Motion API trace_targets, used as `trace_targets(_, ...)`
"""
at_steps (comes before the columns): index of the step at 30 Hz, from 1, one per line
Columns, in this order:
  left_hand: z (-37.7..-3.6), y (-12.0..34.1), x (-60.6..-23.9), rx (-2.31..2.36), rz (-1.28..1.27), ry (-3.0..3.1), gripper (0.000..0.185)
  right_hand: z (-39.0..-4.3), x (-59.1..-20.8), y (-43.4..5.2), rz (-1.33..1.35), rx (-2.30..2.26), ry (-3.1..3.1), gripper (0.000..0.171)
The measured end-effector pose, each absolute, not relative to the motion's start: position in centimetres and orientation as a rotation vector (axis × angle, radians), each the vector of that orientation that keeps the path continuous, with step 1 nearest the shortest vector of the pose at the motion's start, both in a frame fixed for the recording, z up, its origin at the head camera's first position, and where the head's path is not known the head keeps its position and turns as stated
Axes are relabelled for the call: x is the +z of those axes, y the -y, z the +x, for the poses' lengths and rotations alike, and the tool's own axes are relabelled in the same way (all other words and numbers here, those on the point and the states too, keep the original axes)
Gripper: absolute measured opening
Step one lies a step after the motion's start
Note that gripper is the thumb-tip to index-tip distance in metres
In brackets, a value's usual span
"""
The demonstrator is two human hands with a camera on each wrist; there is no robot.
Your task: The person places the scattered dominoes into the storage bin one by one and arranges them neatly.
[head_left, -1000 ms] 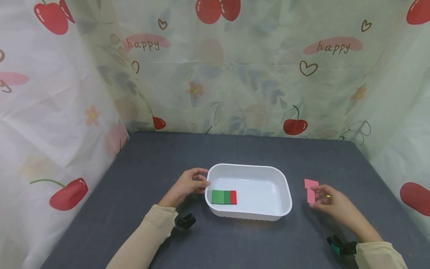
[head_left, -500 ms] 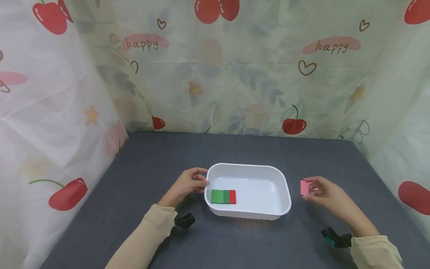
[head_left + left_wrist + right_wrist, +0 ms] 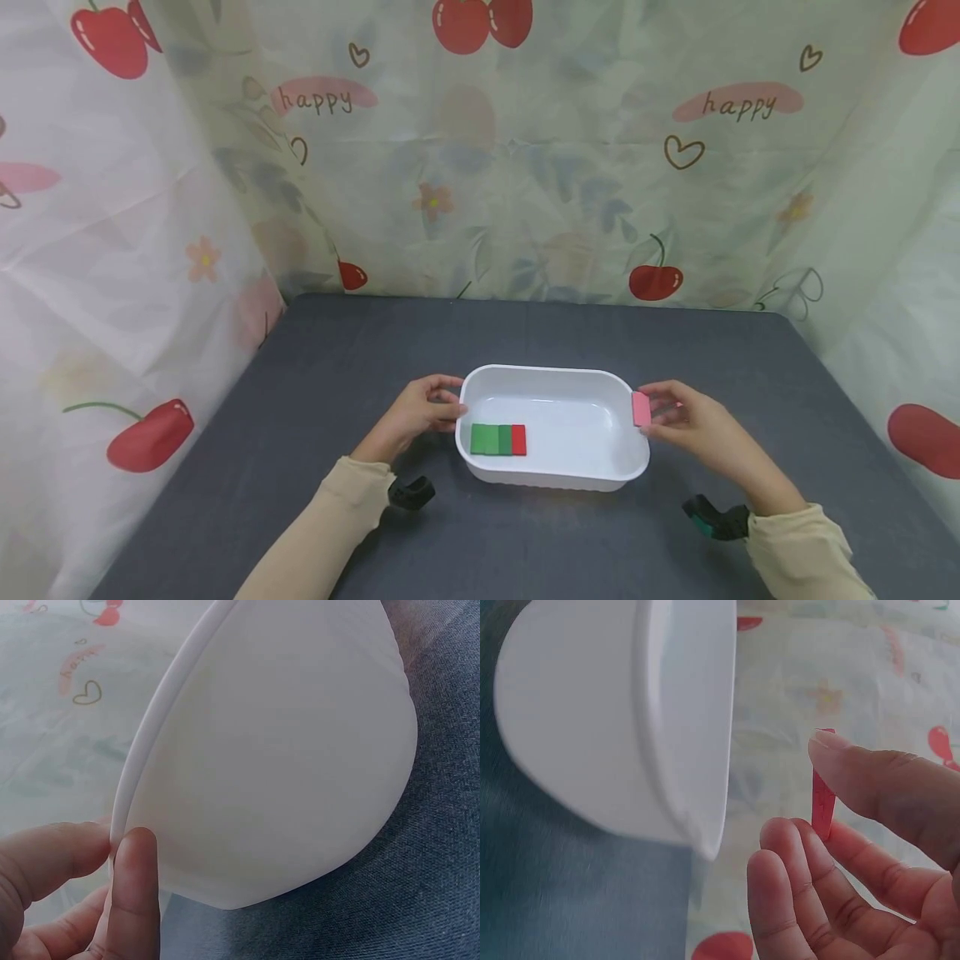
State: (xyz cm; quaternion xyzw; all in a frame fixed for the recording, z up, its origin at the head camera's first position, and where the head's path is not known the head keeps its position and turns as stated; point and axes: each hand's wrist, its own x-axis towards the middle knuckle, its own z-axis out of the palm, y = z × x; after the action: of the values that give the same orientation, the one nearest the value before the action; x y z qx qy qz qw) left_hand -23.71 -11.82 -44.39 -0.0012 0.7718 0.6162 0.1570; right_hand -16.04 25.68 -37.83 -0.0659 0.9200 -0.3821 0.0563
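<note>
in the head view the pink piece (image 3: 641, 409) sat left of the nearer right hand (image 3: 693, 425), pinched between thumb and fingers with its long axis running near to far, overlapping the right rim of the white tray (image 3: 573, 437), inside which green tiles (image 3: 485, 439) and a red tile (image 3: 519, 440) lay toward the left. the right wrist view alone showed the pink piece thin, edge-on and apart from the tray's wall, while the left wrist view showed the left hand (image 3: 420, 410) pinching the opposite rim between its digits.
</note>
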Motion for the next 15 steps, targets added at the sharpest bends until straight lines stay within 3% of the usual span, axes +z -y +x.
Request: trace_targets(15, -23.8, 11.9, -44.6, 1.761, -0.007, -2.201, 0.047, -17.0, -38.3, -22.4, -0.297, -1.221, -2.713, 0.058)
